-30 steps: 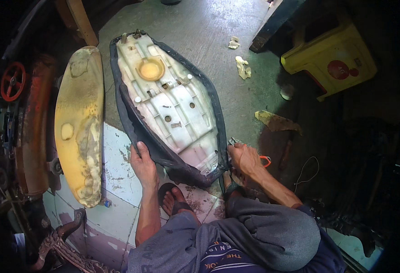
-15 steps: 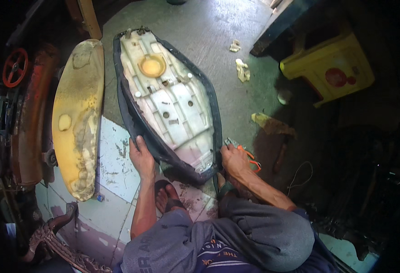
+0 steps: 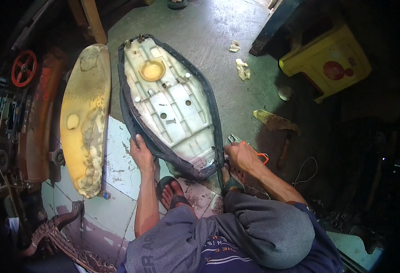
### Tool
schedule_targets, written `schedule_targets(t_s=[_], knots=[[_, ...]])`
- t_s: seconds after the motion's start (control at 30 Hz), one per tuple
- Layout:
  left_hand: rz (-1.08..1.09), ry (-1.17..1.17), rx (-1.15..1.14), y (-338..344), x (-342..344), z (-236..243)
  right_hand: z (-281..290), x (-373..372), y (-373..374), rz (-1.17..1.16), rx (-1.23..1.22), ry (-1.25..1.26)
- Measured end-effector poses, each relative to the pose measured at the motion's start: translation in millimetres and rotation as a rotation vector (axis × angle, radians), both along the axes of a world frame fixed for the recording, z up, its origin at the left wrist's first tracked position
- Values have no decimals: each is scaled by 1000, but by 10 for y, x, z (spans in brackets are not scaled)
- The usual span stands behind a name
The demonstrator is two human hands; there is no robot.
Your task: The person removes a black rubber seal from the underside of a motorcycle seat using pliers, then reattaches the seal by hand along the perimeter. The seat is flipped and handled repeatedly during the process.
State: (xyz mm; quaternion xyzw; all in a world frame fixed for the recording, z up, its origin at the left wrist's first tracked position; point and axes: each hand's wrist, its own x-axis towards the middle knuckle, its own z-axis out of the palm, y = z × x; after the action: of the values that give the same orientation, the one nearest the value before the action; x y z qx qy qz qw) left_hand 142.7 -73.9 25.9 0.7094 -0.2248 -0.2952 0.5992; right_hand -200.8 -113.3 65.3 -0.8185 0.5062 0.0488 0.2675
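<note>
upturned seat (image 3: 181, 116), its pale plastic pan facing up inside a black cover (image 3: 214, 119), lies at a slant on the workshop floor in front of a seated person, the near end by the person's sandaled feet (image 3: 172, 194). the left hand (image 3: 143, 157) is set against the cover's near left side, thumb a little apart from the fingers; whether they pinch the material cannot be told. the right hand (image 3: 243, 157) is at the near right edge, fingers curled in beside the cover; what they close on is hidden. an orange-handled tool (image 3: 263, 157) shows behind that hand, its metal end (image 3: 233, 138) just past the knuckles, and it is unclear whether it is gripped or lies on the floor. to the left, a long piece of stained yellow foam (image 3: 84, 123) lies beside the seat. pale scraps (image 3: 242, 69) are scattered beyond the right side, with a yellow plastic stool (image 3: 327, 66) farther off and a loop of thin cord (image 3: 310, 170) near the right forearm.
</note>
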Motion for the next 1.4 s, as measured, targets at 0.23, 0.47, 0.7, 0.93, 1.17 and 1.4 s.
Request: schedule_targets(t_s=[0.23, 0.47, 0.7, 0.93, 1.17, 1.4], knots=[[-54, -6, 7, 43, -35, -18, 61, 302, 90, 94, -100, 135], [8, 165, -24, -21, -62, 40, -86, -162, -237, -144, 434, -241], [-40, 152, -71, 31, -42, 159, 78, 169, 94, 25, 0, 90], [-10, 190, -47, 4, -71, 119, 99, -108, -150, -456, 669, -253], [-24, 181, 34, 37, -27, 122, 131, -95, 141, 32, 98, -106], [-13, 112, 57, 14, -83, 17, 16, -75, 211, -346, 371, -328]])
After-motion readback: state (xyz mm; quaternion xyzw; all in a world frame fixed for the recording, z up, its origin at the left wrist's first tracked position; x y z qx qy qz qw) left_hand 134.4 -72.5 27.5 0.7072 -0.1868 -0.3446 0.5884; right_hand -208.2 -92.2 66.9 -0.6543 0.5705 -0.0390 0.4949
